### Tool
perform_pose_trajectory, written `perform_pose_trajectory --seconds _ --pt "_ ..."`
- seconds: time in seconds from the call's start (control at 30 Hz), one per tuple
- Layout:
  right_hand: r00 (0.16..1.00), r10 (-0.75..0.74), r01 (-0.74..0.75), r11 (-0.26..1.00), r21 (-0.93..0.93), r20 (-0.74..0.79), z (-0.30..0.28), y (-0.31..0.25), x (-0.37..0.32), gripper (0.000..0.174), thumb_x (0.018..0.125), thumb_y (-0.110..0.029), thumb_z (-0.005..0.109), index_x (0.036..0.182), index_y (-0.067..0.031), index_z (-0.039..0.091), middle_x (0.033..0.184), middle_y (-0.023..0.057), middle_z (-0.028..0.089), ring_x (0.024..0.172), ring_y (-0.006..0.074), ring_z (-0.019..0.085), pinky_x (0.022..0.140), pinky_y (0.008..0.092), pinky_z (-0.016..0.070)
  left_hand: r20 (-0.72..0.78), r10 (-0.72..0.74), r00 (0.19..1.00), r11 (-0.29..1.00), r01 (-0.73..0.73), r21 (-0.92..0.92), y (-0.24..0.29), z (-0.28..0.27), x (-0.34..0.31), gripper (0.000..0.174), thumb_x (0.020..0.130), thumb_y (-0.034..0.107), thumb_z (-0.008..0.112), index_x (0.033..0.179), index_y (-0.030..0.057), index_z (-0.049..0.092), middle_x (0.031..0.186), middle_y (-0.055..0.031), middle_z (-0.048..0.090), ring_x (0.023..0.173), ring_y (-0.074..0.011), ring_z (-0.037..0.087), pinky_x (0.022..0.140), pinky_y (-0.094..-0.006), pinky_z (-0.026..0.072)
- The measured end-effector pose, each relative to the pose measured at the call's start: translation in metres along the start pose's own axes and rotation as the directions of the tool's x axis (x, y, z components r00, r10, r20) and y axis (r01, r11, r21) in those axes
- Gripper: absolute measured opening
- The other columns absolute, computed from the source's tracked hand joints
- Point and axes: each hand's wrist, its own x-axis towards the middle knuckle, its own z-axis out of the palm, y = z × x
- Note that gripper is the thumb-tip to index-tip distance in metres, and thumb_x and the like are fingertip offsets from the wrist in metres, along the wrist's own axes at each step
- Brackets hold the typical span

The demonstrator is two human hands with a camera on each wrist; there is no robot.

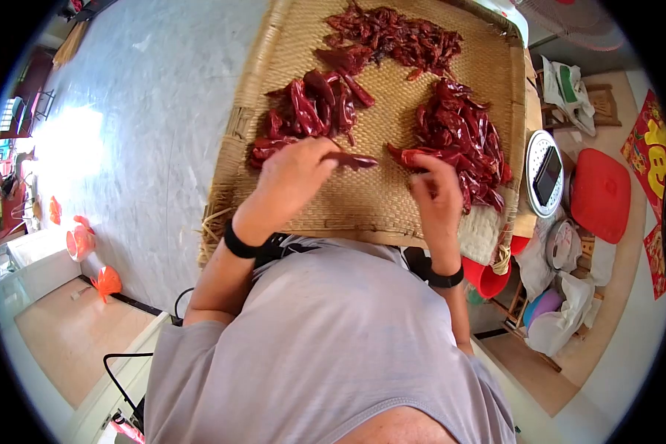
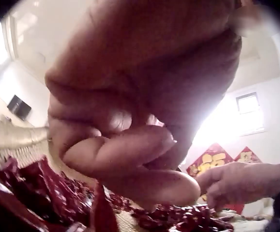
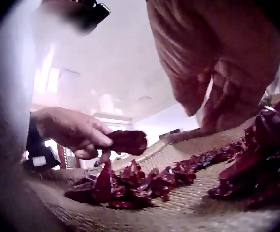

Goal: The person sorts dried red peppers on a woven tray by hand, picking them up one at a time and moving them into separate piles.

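My left hand point(image 1: 292, 177) pinches a dark red dried chili pepper point(image 1: 351, 159) by one end, above the woven tray. That pepper point(image 3: 128, 141) sticks out past the fingertips in the right wrist view. Below and beyond this hand is a pile of chili peppers point(image 1: 311, 103) on the tray's left side. My right hand point(image 1: 438, 196) hovers at the near edge of the right pile point(image 1: 470, 137), fingers loosely bent close over a pepper point(image 1: 403, 155). In the right wrist view the right hand point(image 3: 217, 67) has a gap between thumb and fingers, with nothing in it.
A third heap of smaller, wrinkled peppers point(image 1: 399, 37) lies at the far end of the woven tray point(image 1: 377, 214). Right of the tray, a phone point(image 1: 547, 176) lies on a white perforated plate point(image 1: 538, 200), beside a red lid point(image 1: 601, 194). Grey floor point(image 1: 163, 148) stretches to the left.
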Motion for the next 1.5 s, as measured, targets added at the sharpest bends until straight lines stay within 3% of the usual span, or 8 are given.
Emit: perform_pose_trajectory --seconds 0.17,0.4,0.57,0.73,0.87,1.07,1.23,1.5 --pt "0.988 -0.087 0.021 0.892 -0.452 -0.127 -0.022 0.015 0.007 0.040 0.081 -0.001 0.074 0.118 -0.0107 0.065 0.116 0.0097 0.060 0.105 0.0292 0.060 0.087 0.0391 0.0508 -0.177 -0.132 0.975 0.976 0.159 0.151 -0.022 -0.020 -0.009 0.022 0.092 0.018 0.065 0.112 0.0102 0.069 0.106 -0.0138 0.060 0.097 -0.0343 0.064 0.084 -0.0432 0.0513" --pt "0.993 0.045 -0.095 0.842 -0.531 -0.106 -0.034 0.030 0.012 0.037 0.081 -0.003 0.074 0.116 -0.0103 0.065 0.110 0.0116 0.062 0.100 0.0280 0.061 0.087 0.0374 0.0505 -0.406 -0.056 0.912 0.982 0.125 0.145 -0.022 -0.026 -0.010 0.034 0.089 0.014 0.069 0.122 0.0059 0.063 0.115 -0.0152 0.055 0.103 -0.0314 0.061 0.086 -0.0407 0.0515" --pt "0.980 -0.048 -0.031 0.920 -0.391 -0.191 -0.042 -0.001 0.019 0.033 0.087 -0.008 0.073 0.119 -0.0079 0.063 0.105 0.0083 0.062 0.091 0.0203 0.063 0.081 0.0323 0.0520 -0.275 0.010 0.961 0.997 -0.032 -0.076 -0.011 -0.013 -0.002 0.031 0.089 0.010 0.068 0.120 0.0050 0.065 0.110 -0.0118 0.057 0.085 -0.0200 0.061 0.074 -0.0311 0.0532" --pt "0.979 0.201 -0.197 0.928 0.316 0.020 -0.012 -0.023 0.014 0.018 0.093 -0.006 0.070 0.110 -0.0037 0.062 0.095 -0.0011 0.060 0.084 0.0056 0.057 0.074 0.0217 0.0488 -0.011 0.173 0.985 0.949 -0.170 -0.266 0.020 0.012 0.002 0.035 0.092 0.019 0.068 0.122 0.0030 0.064 0.104 -0.0102 0.057 0.073 -0.0179 0.057 0.071 -0.0291 0.0494" --pt "0.948 0.189 -0.302 0.782 0.545 0.254 0.015 -0.017 0.005 0.017 0.097 -0.010 0.067 0.111 -0.0022 0.061 0.096 0.0004 0.061 0.084 0.0065 0.059 0.073 0.0227 0.0515 0.032 0.264 0.964 0.942 -0.250 -0.225 0.015 0.036 0.007 0.033 0.093 0.020 0.064 0.121 0.0039 0.064 0.109 -0.0151 0.066 0.089 -0.0316 0.066 0.077 -0.0402 0.0516" --pt "0.995 0.100 -0.100 0.995 0.014 0.017 0.000 0.002 0.008 0.019 0.092 -0.006 0.069 0.110 -0.0047 0.066 0.101 0.0060 0.067 0.082 0.0149 0.063 0.073 0.0279 0.0524 0.224 0.061 0.973 0.987 -0.092 0.131 0.012 0.008 -0.009 0.021 0.093 0.020 0.058 0.110 0.0090 0.066 0.103 -0.0131 0.067 0.094 -0.0356 0.065 0.081 -0.0462 0.0516" --pt "0.986 -0.167 0.117 0.729 -0.675 -0.009 -0.014 0.021 0.014 0.044 0.078 -0.004 0.073 0.120 -0.0138 0.065 0.127 0.0072 0.060 0.123 0.0323 0.051 0.103 0.0464 0.0413 0.230 -0.005 0.973 0.956 -0.063 0.287 -0.010 0.007 -0.020 0.016 0.092 0.017 0.058 0.103 0.0090 0.066 0.095 -0.0131 0.064 0.090 -0.0357 0.065 0.080 -0.0473 0.0513" --pt "1.000 0.019 -0.024 0.715 -0.699 -0.015 -0.025 0.047 0.018 0.047 0.082 -0.012 0.075 0.127 -0.0196 0.064 0.120 0.0060 0.061 0.116 0.0297 0.053 0.105 0.0475 0.0370 0.045 -0.029 0.999 0.979 0.019 0.205 -0.001 0.004 -0.017 0.017 0.092 0.016 0.059 0.106 0.0080 0.064 0.100 -0.0134 0.066 0.092 -0.0348 0.066 0.079 -0.0452 0.0517"
